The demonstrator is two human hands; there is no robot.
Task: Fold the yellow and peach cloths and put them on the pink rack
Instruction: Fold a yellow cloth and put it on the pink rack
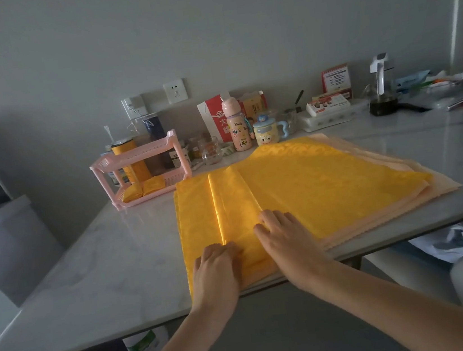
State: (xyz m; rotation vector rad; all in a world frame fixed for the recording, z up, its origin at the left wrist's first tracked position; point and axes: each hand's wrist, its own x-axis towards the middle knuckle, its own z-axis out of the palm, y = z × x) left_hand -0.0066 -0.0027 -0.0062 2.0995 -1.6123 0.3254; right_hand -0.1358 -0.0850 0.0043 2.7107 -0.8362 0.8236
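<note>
A large yellow cloth [308, 183] lies spread on a stack of peach cloths [421, 197] on the grey table [95, 269]. Its left part is creased into long ridges. My left hand [217, 268] grips one ridge near the table's front edge, with its fingers curled under. Just right of it, my right hand [286, 234] has bent fingers holding the edge of a folded flap. The pink rack [133, 155] stands at the back left. Two small folded yellow cloths [143, 189] lie on its lower shelf.
Bottles, a glass, a cartoon mug [267, 133] and a red-and-white bag [213, 121] crowd the back of the table behind the cloths. Boxes and a dark-liquid jug [382, 96] stand at the back right. A yellow can [131, 159] stands behind the rack.
</note>
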